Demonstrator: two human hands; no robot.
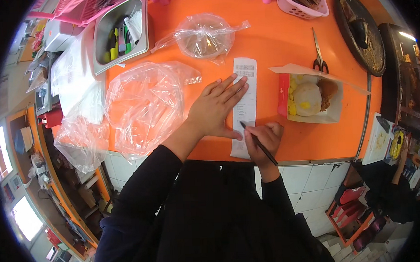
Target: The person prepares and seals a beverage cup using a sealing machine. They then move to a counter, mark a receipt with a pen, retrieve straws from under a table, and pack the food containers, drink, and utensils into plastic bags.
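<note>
A long white paper receipt (pixel 244 94) lies on the orange counter (pixel 271 39). My left hand (pixel 216 109) rests flat on the receipt's left edge, fingers spread, pinning it down. My right hand (pixel 265 140) is shut on a dark pen (pixel 259 143) whose tip touches the lower part of the receipt. To the right stands an open red-and-white food box (pixel 312 101) holding a mound of rice, a piece of fried food and yellow bits.
Black-handled scissors (pixel 319 56) lie behind the food box. A clear lidded bowl in a plastic bag (pixel 203 35) sits at the back. Loose clear plastic bags (pixel 143 106) lie left. A metal tub of pens (pixel 119 34) and pink baskets (pixel 302 0) stand at the back.
</note>
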